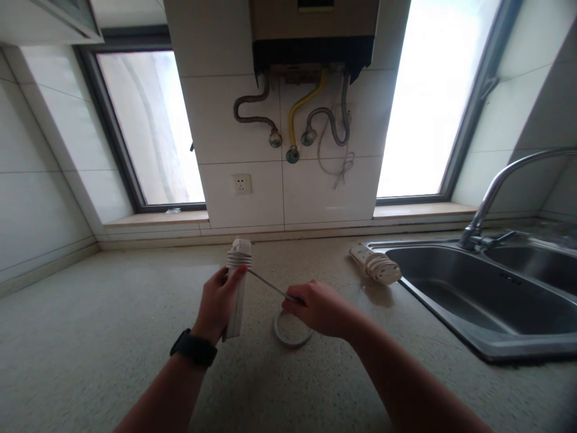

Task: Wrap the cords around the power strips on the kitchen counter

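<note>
My left hand [220, 299] is closed around a white power strip [235, 316], held upright above the counter. Several turns of its cord [239, 260] are wound about the upper end, and the left thumb presses on them. A stretch of cord runs taut from there to my right hand [318, 308], whose fingers pinch it. Below the right hand hangs or lies a pale grey loop [293, 344]; whether it joins the pinched cord is hidden by the fingers. A second white power strip [375, 264], with cord wound round it, lies on the counter by the sink.
A steel sink [444, 313] with a curved tap [491, 186] takes up the right side of the speckled counter [112, 349]. On the tiled wall are a socket [242, 184] and a water heater [314, 51] with hoses. Windows stand on both sides.
</note>
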The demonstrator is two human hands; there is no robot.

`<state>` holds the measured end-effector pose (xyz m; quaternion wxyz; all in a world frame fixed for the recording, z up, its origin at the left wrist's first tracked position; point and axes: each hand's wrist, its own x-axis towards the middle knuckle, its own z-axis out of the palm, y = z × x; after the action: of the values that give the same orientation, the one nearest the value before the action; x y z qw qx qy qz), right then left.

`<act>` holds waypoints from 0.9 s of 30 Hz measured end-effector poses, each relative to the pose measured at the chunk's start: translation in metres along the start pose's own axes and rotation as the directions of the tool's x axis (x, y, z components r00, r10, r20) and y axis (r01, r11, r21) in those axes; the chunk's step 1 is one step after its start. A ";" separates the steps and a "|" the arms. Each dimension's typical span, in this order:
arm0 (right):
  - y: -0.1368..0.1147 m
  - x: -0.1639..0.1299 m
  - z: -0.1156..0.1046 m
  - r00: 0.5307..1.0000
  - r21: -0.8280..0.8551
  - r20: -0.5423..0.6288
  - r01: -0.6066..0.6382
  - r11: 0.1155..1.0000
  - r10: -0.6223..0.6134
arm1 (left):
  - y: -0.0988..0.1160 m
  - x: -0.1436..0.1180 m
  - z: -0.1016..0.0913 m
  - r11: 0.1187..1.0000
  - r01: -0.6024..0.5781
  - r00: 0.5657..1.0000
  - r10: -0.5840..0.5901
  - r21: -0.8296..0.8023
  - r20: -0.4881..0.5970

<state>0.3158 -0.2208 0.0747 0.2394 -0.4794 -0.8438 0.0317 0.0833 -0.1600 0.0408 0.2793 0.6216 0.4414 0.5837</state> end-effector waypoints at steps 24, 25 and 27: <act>-0.008 -0.009 -0.009 0.839 -0.432 -0.171 0.408 0.804 -0.517 | 0.001 -0.021 0.012 0.659 -0.485 0.795 0.058 0.575 0.604; -0.007 -0.009 -0.008 0.840 -0.431 -0.177 0.402 0.808 -0.512 | 0.004 -0.024 0.015 0.650 -0.504 0.780 0.059 0.569 0.623; -0.005 -0.008 -0.007 0.847 -0.431 -0.195 0.380 0.819 -0.495 | 0.010 -0.028 0.018 0.639 -0.547 0.747 0.081 0.541 0.660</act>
<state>0.3180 -0.2314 0.0789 0.2680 -0.3059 -0.8759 -0.2597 0.1051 -0.1864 0.0331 0.0271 0.8958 0.4005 0.1909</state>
